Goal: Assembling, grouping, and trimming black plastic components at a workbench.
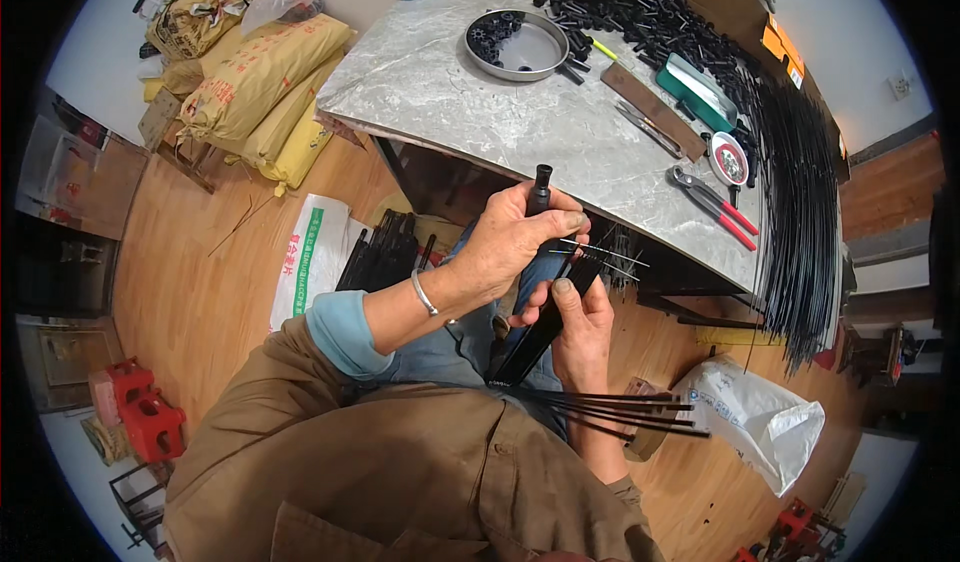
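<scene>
My left hand (520, 237), with a silver bangle at the wrist, is closed around a short black tube with a flared top (541, 190). Just below and to its right, my right hand (585, 327) grips a bundle of black rods (530, 350), the thumb pressed along it. Thin wire-like ends (622, 258) poke out between the two hands. The lower part of the bundle rests over my lap, where several black rods (630, 407) fan out to the right across my right forearm. Whether the tube joins the bundle is hidden by my fingers.
Ahead stands a grey marble-patterned table (420, 82). It bears a round metal dish (515, 47), heaped black tube parts (650, 12), red-handled pliers (715, 207), a green case (695, 92) and long black rods (800, 222). Yellow sacks (260, 82) lie left; a white bag (755, 422) lies right.
</scene>
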`<state>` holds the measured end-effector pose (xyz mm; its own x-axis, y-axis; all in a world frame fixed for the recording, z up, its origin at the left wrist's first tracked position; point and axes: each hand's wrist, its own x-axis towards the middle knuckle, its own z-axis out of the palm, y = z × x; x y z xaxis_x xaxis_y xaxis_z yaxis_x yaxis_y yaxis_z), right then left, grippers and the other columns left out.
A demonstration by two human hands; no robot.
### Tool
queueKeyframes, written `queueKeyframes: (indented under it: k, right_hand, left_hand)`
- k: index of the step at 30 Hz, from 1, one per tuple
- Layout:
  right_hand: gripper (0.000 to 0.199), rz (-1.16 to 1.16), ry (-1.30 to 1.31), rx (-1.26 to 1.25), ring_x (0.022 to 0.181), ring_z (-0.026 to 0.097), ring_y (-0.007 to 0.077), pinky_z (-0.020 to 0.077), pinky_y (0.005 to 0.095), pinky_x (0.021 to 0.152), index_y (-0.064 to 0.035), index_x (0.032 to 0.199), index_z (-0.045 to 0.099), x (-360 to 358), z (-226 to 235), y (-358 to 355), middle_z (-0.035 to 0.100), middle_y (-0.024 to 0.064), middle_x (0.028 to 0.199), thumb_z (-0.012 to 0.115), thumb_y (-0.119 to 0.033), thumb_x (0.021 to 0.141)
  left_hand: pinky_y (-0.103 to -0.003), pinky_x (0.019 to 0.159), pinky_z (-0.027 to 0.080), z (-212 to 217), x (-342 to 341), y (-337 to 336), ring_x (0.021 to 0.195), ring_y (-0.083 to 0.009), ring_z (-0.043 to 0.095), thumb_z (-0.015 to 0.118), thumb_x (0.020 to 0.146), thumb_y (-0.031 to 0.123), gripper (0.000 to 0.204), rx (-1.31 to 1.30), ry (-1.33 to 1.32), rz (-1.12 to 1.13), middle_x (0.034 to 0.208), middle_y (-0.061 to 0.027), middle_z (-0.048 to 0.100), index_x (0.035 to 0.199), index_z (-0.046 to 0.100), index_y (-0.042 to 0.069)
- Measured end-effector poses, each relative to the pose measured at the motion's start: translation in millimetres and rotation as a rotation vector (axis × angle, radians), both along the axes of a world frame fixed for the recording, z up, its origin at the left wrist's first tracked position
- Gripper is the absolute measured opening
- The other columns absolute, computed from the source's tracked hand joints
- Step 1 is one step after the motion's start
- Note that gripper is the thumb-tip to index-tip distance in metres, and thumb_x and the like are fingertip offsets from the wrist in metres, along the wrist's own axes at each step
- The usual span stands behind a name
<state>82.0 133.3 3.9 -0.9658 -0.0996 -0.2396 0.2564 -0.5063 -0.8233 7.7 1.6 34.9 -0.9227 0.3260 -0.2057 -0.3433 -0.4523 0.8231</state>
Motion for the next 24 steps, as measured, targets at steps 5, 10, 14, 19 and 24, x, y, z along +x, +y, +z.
queueKeyframes:
  k: [5, 10, 14, 19, 24]
  right_hand:
    - [0.013, -0.032, 0.02, -0.018, 0.064, 0.059, 0.013, 0.059, 0.033, 0.062, -0.0033, 0.102, 0.051, 2, 0, 0, 0.059, 0.0075, 0.08, 0.053, -0.015, 0.096]
    - [0.018, -0.078, -0.003, 0.028, 0.062, 0.058, 0.0158, 0.0566, 0.0343, 0.057, -0.0019, 0.104, 0.052, 4, 2, -4, 0.058, 0.0087, 0.078, 0.056, -0.017, 0.095]
    - [0.018, -0.088, 0.009, 0.037, 0.061, 0.057, 0.0152, 0.0551, 0.0324, 0.055, -0.0015, 0.102, 0.053, 4, -1, -5, 0.058, 0.0083, 0.078, 0.057, -0.017, 0.094]
    - [0.016, -0.087, 0.011, 0.028, 0.06, 0.057, 0.0146, 0.0532, 0.0307, 0.054, -0.0016, 0.102, 0.053, 3, -1, -6, 0.058, 0.0077, 0.078, 0.056, -0.016, 0.095]
    - [0.016, -0.164, 0.001, 0.021, 0.061, 0.057, 0.014, 0.054, 0.0296, 0.054, -0.0025, 0.104, 0.054, 2, -6, -4, 0.058, 0.0071, 0.078, 0.055, -0.016, 0.095]
  left_hand:
    - [-0.027, 0.076, 0.051, -5, -7, -2, 0.086, -0.0136, 0.063, 0.064, 0.089, 0.015, 0.019, -0.047, 0.083, -0.082, 0.093, -0.0099, 0.066, 0.099, 0.061, 0.0]
    - [-0.022, 0.069, 0.046, 0, -20, -7, 0.077, -0.0068, 0.056, 0.068, 0.088, 0.022, 0.021, -0.374, 0.27, -0.158, 0.084, -0.0019, 0.062, 0.092, 0.065, 0.002]
    - [-0.021, 0.062, 0.044, 9, -15, -3, 0.07, -0.0043, 0.052, 0.07, 0.086, 0.026, 0.023, -0.395, 0.261, -0.18, 0.08, 0.0012, 0.06, 0.089, 0.065, 0.003]
    - [-0.02, 0.058, 0.043, -4, -10, -1, 0.065, -0.005, 0.052, 0.069, 0.087, 0.028, 0.026, -0.328, 0.177, -0.076, 0.078, 0.0004, 0.059, 0.093, 0.066, 0.002]
    - [-0.022, 0.056, 0.044, -17, -6, -9, 0.067, -0.0081, 0.053, 0.061, 0.092, 0.028, 0.036, -0.275, 0.078, -0.107, 0.082, -0.0032, 0.059, 0.111, 0.061, -0.002]
